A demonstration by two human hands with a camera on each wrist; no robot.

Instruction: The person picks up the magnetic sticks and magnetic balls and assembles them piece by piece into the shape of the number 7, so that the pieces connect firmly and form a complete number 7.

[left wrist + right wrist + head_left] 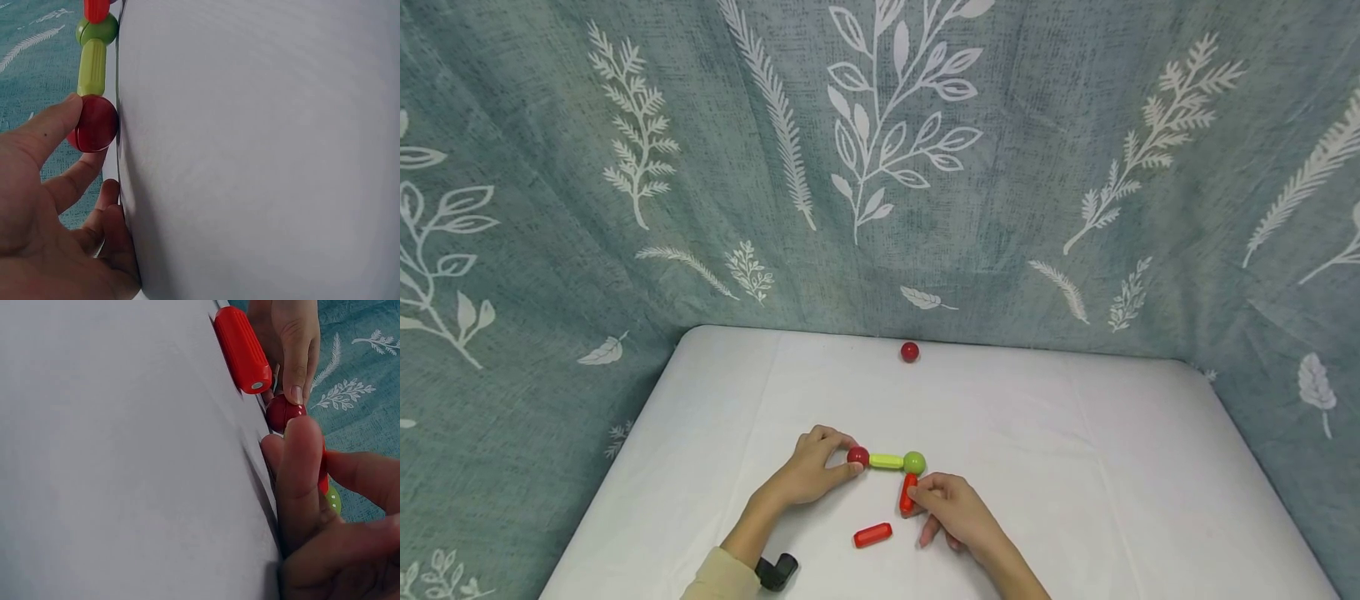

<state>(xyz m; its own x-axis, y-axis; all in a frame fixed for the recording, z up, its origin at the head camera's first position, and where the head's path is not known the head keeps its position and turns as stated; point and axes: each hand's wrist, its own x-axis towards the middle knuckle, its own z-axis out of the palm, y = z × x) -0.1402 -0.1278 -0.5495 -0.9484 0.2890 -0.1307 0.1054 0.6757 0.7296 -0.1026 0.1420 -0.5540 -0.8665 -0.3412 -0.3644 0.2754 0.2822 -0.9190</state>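
Note:
My left hand (811,471) pinches a red ball (97,124) between thumb and fingers. A yellow-green rod (886,461) runs from that ball to a green ball (914,462). Between the thumb and fingers of my right hand (955,512) is a red rod (907,493), its far end touching the green ball. In the right wrist view my right fingers hide most of this rod and of the green ball (334,500). A second red rod (872,535), ridged and with a small metallic spot on its end, lies loose between the two hands.
Another red ball (910,352) sits near the far edge of the white table (1037,417). A black object (777,572) lies beside the left forearm at the front. Patterned blue-green cloth (1000,167) hangs behind the table and at both sides.

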